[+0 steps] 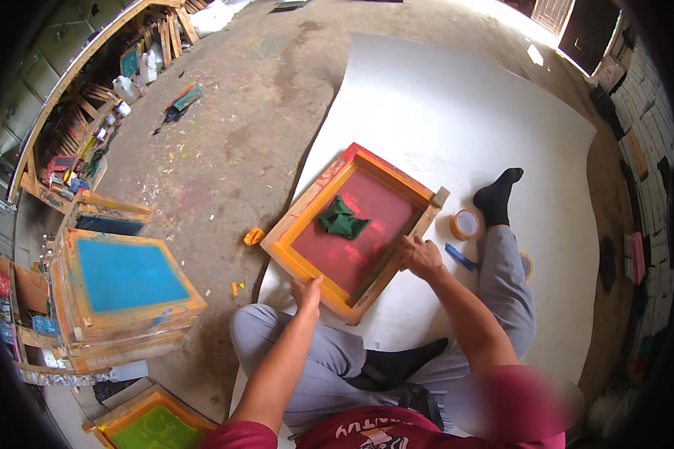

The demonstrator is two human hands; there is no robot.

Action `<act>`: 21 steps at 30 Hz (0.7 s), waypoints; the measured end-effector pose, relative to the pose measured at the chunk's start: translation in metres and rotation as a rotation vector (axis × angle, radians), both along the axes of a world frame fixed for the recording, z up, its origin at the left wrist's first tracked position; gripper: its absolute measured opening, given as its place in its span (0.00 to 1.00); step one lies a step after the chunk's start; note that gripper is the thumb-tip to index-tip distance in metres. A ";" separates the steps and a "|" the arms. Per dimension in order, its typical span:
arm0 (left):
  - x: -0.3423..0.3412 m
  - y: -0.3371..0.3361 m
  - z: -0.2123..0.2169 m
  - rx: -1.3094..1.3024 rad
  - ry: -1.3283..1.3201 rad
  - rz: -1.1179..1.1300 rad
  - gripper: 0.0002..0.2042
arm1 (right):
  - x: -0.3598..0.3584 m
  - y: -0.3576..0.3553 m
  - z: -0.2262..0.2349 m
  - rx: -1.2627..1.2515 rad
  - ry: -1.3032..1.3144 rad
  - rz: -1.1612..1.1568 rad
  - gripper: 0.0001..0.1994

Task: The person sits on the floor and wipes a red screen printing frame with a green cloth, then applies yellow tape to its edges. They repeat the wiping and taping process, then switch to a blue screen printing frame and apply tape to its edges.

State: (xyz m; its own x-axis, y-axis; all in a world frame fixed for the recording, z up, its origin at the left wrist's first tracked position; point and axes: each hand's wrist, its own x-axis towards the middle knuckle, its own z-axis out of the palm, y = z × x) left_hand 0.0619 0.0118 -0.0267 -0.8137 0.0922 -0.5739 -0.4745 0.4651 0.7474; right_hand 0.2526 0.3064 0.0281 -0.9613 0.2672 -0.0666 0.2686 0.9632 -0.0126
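A wooden screen printing frame (288, 232) with reddish mesh lies tilted across a white sheet in front of my crossed legs. On its mesh rests a crumpled dark green cloth (342, 218). My left hand (305, 294) grips the frame's near left rail, the thumb over the wood. At the right rail is my right hand (421, 257), its fingers curled against the wood; their tips are partly hidden. Just right of that hand lies a blue cutter-like tool (460, 257), below a roll of orange-brown tape (464, 224).
The white sheet (457, 112) spreads over a paint-spotted concrete floor (247, 112). Crumpled orange tape (254, 236) sits left of the frame. Stacked screens, the top one blue (131, 273), stand at left; a green screen (157, 430) lies nearer. Another tape roll (528, 266) is beyond my right leg.
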 end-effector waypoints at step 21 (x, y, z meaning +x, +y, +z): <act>-0.078 -0.011 0.006 0.038 0.468 -0.483 0.49 | 0.044 -0.113 0.021 -0.337 0.325 -0.339 0.24</act>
State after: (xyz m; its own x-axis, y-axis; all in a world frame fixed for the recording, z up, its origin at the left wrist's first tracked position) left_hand -0.0165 0.0004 -0.0204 -0.8382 0.5213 -0.1604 0.1579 0.5134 0.8435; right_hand 0.2964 0.1929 0.0494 -0.8109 0.5794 0.0826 0.4929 0.7521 -0.4375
